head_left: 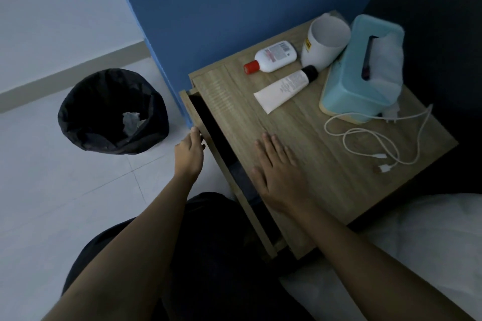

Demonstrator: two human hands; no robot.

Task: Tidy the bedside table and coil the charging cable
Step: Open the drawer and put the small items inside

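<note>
1. Seen from my remote head-camera feed: the left hand (190,150) is stretched out beside the bedside table (326,177). Its fingers are curled over the top edge of the drawer (192,109), which stands partly pulled out.
2. The right hand (277,174) lies palm down on the table top near its front edge, fingers straight and slightly spread, holding nothing.
3. The drawer's inside is dark; I cannot tell what it holds.
4. The white charging cable (378,135) lies uncoiled in loose loops on the right side of the table, just beside the tissue box (347,86) and well apart from both hands.
5. White tissue bulges from the slot of the teal tissue box, and a white cup (320,44) lies tipped against the box.
6. A red-capped bottle (273,56) and a black-capped tube (284,88) lie flat near the cup.
7. On the floor to the left, a bin (78,122) with a black liner holds crumpled white paper (131,121).
</note>
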